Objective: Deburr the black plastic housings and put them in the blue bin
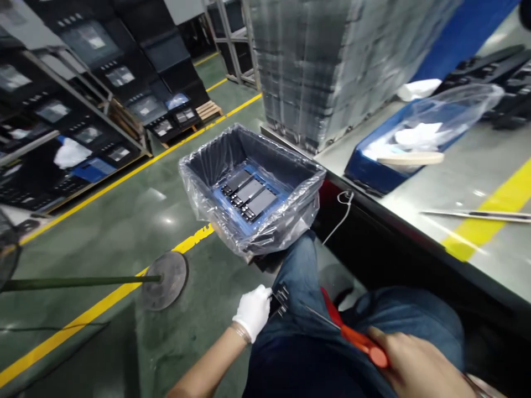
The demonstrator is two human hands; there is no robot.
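Observation:
My left hand (254, 310), in a white glove, grips a small black plastic part (280, 299) beside my left thigh. My right hand (415, 366), bare, holds a red-handled tool (353, 335) that lies across my lap; its thin metal tip points left. Ahead of my knee stands a blue bin (253, 190) lined with a clear plastic bag, and a few flat black parts (249, 194) lie side by side on its bottom.
A grey workbench (468, 182) with a yellow stripe runs along the right, bearing a blue tray (375, 168) with a bag of white pieces. A wrapped pallet stack (332, 61) stands behind. A round stand base (165, 278) and racks of black parts (83, 83) are on the left.

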